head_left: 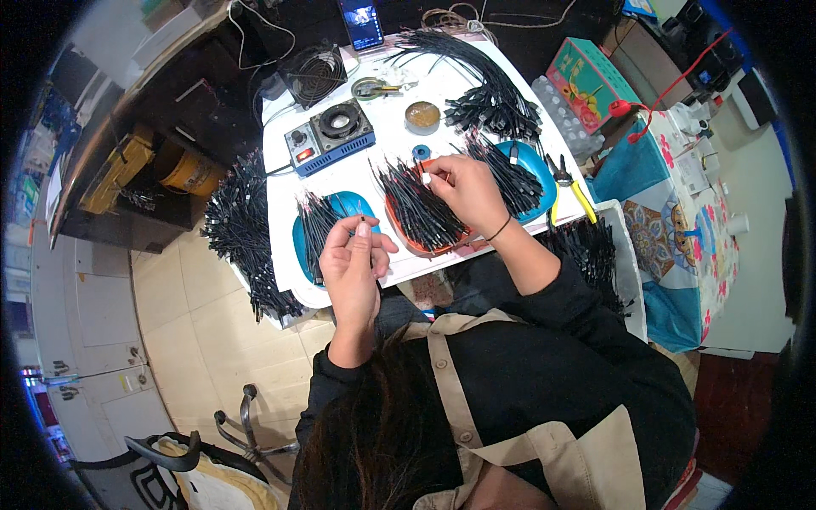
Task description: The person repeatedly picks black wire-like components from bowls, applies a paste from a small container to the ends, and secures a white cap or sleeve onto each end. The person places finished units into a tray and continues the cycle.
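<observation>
My left hand (350,259) is at the front of the white table, its thumb and fingers closed on a thin black cable whose tip shows above the thumb. My right hand (472,194) pinches at the upper ends of a bundle of black cables (416,204) in an orange tray (438,253); a cable seems to be between its fingertips, partly hidden. On the left, a blue tray (299,255) holds more black cables (316,225). Another blue tray (537,170) with cables (507,178) lies right of my right hand.
Behind the trays stand a blue heater box (319,153) with a lit switch, a fan (314,75), a round tin (422,117) and a blue roll (422,152). Yellow-handled pliers (571,191) lie at the right edge. Large cable bundles (246,221) flank the table; a phone (362,24) stands behind.
</observation>
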A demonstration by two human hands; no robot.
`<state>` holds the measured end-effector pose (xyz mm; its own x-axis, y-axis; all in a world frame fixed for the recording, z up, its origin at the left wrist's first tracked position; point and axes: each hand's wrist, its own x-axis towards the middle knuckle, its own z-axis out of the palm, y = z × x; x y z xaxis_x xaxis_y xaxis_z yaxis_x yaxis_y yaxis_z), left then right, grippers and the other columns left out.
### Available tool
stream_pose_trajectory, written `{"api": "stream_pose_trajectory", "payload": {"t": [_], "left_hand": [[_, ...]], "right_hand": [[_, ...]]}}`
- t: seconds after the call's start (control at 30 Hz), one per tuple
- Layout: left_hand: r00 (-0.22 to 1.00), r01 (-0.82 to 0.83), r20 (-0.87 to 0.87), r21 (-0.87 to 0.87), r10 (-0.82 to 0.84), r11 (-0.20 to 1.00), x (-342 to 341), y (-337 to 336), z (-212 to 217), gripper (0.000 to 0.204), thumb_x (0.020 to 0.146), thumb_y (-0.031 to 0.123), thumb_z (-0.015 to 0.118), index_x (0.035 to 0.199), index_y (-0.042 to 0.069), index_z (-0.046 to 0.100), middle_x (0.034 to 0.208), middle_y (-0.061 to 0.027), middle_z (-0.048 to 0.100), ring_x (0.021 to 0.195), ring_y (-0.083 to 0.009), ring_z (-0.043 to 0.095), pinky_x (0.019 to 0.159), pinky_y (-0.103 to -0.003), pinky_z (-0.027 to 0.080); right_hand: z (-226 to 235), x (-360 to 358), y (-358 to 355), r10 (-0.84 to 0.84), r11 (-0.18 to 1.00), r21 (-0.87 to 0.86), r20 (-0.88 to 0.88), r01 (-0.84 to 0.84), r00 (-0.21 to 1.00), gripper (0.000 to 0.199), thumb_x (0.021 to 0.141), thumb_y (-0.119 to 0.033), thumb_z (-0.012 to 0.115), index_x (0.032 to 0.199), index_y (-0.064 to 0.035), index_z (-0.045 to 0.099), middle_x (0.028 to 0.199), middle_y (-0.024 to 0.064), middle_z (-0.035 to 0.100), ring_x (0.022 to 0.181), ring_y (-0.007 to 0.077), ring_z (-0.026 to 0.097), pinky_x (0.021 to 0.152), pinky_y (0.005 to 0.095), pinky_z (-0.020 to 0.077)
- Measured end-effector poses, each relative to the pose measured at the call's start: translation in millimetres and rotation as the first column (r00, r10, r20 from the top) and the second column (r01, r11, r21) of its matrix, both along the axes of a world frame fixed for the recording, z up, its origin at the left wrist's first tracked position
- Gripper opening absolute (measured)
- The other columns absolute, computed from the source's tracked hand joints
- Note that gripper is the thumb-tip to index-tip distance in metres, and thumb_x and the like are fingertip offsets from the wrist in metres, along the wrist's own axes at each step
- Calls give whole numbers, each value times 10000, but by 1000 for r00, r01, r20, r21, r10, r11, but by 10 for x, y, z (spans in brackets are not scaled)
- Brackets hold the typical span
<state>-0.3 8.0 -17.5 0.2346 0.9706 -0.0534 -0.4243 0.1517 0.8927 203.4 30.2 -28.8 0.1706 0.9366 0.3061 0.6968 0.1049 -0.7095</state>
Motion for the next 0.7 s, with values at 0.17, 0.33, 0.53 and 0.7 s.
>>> {"api": "stream_pose_trajectory", "payload": {"t": [0.17,0.33,0.53,0.7], "left_hand": [[996,-78,50,91,74,993,146,-81,106,180,970,100,519,1070,-38,575,1033,-140,656,870,-124,622,674,-228,538],[983,-93,166,119,72,989,271,-186,189,213,943,19,533,1125,-70,599,1274,-168,550,1046,-169,591,874,-285,517],[977,-47,209,89,28,995,281,-303,205,209,933,0,539,1116,-73,610,1270,-181,551,1064,-182,582,935,-300,471],[990,-18,139,85,6,996,236,-332,211,173,938,17,545,1076,-64,609,1146,-147,611,1011,-158,594,898,-284,485]], "right_hand": [[434,-95,-296,125,960,252,3,-122,992,97,783,-27,647,877,-2,637,818,115,614,653,233,595,599,309,469],[649,-344,-651,292,954,108,-122,-280,949,89,793,-82,652,811,-21,590,768,95,588,672,230,615,607,324,484],[585,-414,-744,273,958,123,-110,-259,956,128,793,-104,674,804,-19,578,745,87,577,666,231,605,598,340,473],[629,-372,-780,310,949,110,-134,-296,941,117,785,-98,683,807,-15,605,753,87,585,663,221,604,601,319,479]]}}
